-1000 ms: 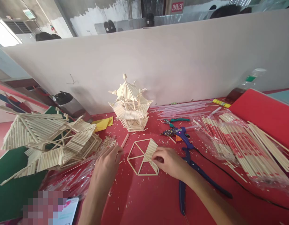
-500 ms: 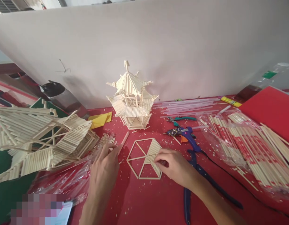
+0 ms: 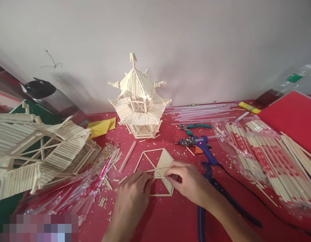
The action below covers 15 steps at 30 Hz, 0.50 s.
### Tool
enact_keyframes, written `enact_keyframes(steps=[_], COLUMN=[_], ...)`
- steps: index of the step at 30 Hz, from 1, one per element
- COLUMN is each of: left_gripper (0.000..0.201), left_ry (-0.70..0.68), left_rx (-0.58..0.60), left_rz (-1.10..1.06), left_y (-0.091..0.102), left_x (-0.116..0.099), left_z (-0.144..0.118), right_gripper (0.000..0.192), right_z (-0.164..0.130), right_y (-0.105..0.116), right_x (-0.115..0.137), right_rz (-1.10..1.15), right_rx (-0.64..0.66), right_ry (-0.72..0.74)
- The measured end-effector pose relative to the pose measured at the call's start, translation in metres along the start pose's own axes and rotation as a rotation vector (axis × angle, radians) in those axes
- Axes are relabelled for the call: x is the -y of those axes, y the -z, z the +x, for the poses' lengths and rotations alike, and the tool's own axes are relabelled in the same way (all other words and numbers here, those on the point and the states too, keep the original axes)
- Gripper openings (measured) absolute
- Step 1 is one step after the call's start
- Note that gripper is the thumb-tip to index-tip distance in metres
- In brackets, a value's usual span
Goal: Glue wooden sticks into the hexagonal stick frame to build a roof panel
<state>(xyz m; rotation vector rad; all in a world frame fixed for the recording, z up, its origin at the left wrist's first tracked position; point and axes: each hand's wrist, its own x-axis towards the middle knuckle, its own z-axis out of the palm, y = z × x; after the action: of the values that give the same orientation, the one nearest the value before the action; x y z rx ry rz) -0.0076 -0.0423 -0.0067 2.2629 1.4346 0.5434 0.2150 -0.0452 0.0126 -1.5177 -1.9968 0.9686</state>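
Observation:
A flat hexagonal frame (image 3: 157, 195) of thin wooden sticks lies on the red tabletop. Two of its triangles, at the right, are filled or part-filled with close rows of sticks (image 3: 163, 161). My left hand (image 3: 135, 193) covers the frame's lower left, its thumb and fingertips pinched on a spoke near the centre. Over the right side, my right hand (image 3: 189, 178) pinches the end of a wooden stick in the lower filled triangle; the fingers hide part of it. A pinkish, round-ended stick (image 3: 127, 156) lies just beyond my left hand.
Behind the frame stands a stick pagoda (image 3: 140, 101); another stick model (image 3: 52, 158) is at left. To the right are a blue glue gun (image 3: 203, 144), green-handled pliers (image 3: 198, 126), a blue-handled cutter (image 3: 202, 218), glue sticks (image 3: 201, 113) and bagged chopsticks (image 3: 261, 158).
My left hand has moved right and toward me from beside the pinkish stick onto the frame. My right hand stays at the filled triangles. The view has shifted slightly.

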Motion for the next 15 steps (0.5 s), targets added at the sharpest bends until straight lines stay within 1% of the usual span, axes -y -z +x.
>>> enact_keyframes(steps=[5,10,15], left_gripper=[0.025,0.024,0.025], left_ry=[-0.041,-0.069,-0.061], left_rx=[-0.049,-0.036,-0.039], left_rz=[0.039,0.069,0.082], left_y=[-0.0054,-0.005,-0.0053], left_x=[0.0008,-0.0004,-0.0003], left_z=[-0.0008,-0.0001,-0.0007], right_gripper=[0.019,0.018,0.018], right_z=[-0.0009,-0.0002,-0.0008], right_y=[0.0004,0.0014,-0.0001], right_x=[0.0004,0.001,0.002], right_rz=[0.002,0.012,-0.008], right_rx=[0.001,-0.004,-0.003], right_ry=[-0.006,-0.003,0.003])
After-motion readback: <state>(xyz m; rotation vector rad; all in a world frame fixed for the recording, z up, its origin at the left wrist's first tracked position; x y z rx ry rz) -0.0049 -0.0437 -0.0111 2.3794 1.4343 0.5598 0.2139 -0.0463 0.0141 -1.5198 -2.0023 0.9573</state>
